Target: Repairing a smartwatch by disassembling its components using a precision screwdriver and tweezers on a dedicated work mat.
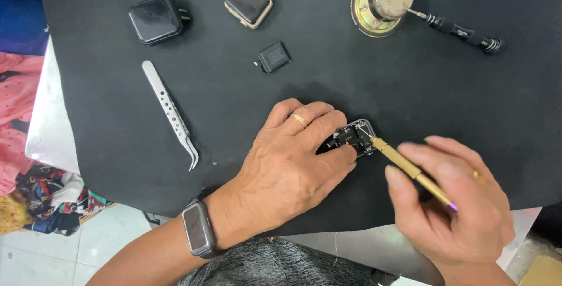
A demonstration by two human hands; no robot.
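Left hand (293, 157) pins the opened watch case (353, 138) while right hand (453, 204), at four o'clock, pinches a brass screwdriver (410, 170) inside it, needing steadiness.

A small repair workshop, probably for smartwatches — a black felt-like mat (117, 134) covers the counter, strewn with curved steel tweezers (170, 113), black square watch bodies (155, 19), and a black-handled precision screwdriver (462, 31).

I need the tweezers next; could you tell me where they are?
The tweezers lie on the black mat, left of the left hand, below the black watch.
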